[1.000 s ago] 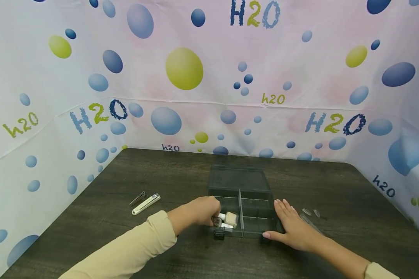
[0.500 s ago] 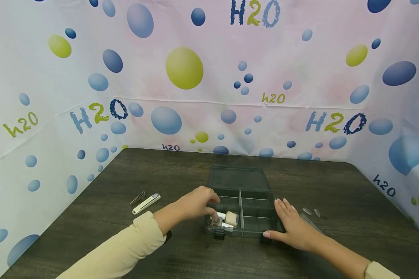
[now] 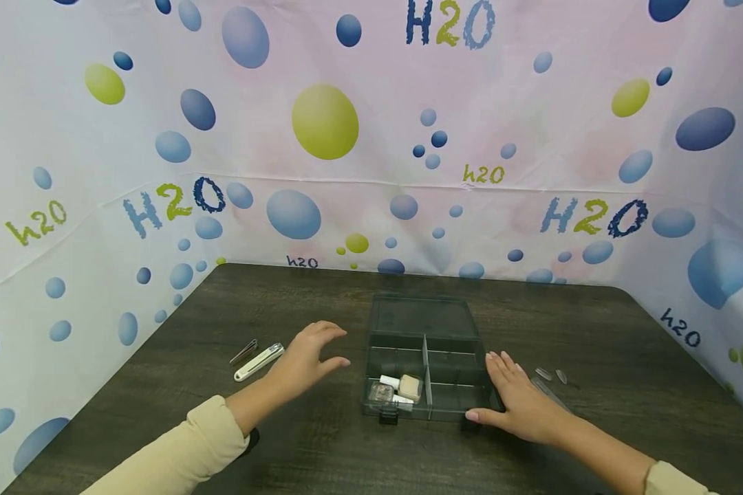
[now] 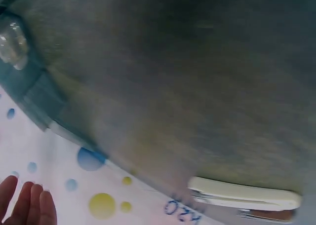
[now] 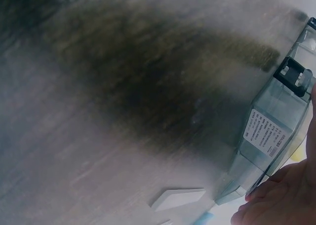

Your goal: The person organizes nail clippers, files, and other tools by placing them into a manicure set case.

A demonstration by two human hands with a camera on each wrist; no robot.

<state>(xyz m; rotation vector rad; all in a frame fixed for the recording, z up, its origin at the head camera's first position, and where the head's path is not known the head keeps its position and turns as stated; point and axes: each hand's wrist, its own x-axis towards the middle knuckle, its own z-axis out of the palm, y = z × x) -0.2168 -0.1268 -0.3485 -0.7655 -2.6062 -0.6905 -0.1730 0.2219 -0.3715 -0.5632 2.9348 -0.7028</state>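
A smoky clear plastic organizer box (image 3: 433, 411) sits on the table with its lid (image 3: 424, 317) folded back. Two nail polish bottles lie in its front left compartment: a glittery one (image 3: 381, 392) and a cream one (image 3: 410, 388), both with white caps. My left hand (image 3: 300, 361) is over the table left of the box, fingers and thumb spread, holding nothing. Beside it lie a large white-handled nail clipper (image 3: 259, 362) and a small nail clipper (image 3: 244, 352). My right hand (image 3: 526, 405) rests against the box's right side, fingers extended, thumb at the front corner.
Right of the box are two small clear nail tips (image 3: 543, 375) and a long clear strip (image 3: 551, 396), partly behind my right hand. A black latch (image 5: 293, 76) projects from the box's front. The printed cloth backdrop (image 3: 371, 220) borders the table's back and sides.
My left hand has let go of the glittery nail polish bottle in the compartment and drawn back to the left, opening its fingers. The right hand keeps its place against the box.
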